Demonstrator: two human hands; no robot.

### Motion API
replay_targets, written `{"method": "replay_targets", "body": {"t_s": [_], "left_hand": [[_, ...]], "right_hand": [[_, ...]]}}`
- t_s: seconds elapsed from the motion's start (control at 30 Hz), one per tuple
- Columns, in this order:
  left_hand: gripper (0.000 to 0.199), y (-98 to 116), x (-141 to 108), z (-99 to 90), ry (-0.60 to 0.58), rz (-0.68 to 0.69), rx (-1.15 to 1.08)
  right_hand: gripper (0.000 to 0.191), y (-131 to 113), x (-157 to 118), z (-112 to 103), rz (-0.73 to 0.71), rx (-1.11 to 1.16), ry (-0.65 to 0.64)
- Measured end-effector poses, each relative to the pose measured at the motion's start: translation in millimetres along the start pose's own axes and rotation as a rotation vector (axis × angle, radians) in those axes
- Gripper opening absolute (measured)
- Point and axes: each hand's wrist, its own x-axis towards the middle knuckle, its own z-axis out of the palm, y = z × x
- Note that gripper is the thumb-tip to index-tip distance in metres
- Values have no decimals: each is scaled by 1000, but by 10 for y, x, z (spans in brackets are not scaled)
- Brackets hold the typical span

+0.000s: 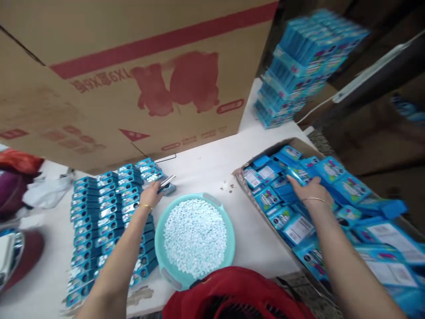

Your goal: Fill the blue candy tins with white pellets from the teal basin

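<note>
My left hand (151,195) is closed around a narrow, shiny metal tool (166,181), its exact kind unclear. It hovers at the far end of rows of small blue boxes (108,210), several of which show white pieces at their openings. My right hand (310,190) reaches into a large open carton (244,181) and grips a small blue packet (299,174) between thumb and fingers. Many similar blue packets (300,228) lie loosely around it in the carton. Between my arms stands a turquoise basin (161,248) filled with small white pellets (195,235).
A big cardboard box (109,110) with red print walls off the back of the white table (206,164). Tall stacked blue boxes (292,79) stand at the back right, near a white power strip (368,73). A dark red container (26,257) and white cloth (48,188) are at left.
</note>
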Motion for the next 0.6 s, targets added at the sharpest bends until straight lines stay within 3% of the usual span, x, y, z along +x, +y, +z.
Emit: {"method": "replay_targets", "body": {"t_s": [0.13, 0.27, 0.33, 0.43, 0.53, 0.6], "left_hand": [[30, -205, 65, 91, 23, -78, 19], [41, -246, 62, 93, 115, -96, -84], [44, -169, -37, 95, 197, -96, -171], [32, 62, -344, 131, 237, 0, -309], [26, 346, -754, 261, 179, 172, -449], [26, 497, -997, 416, 159, 245, -520]], "right_hand": [[71, -181, -107, 145, -62, 15, 70], [57, -128, -133, 164, -126, 59, 145], [51, -44, -120, 169, -228, 120, 187], [53, 14, -61, 202, -383, 251, 270], [65, -79, -15, 259, -314, 303, 340], [68, -208, -15, 291, -238, 250, 280]]}}
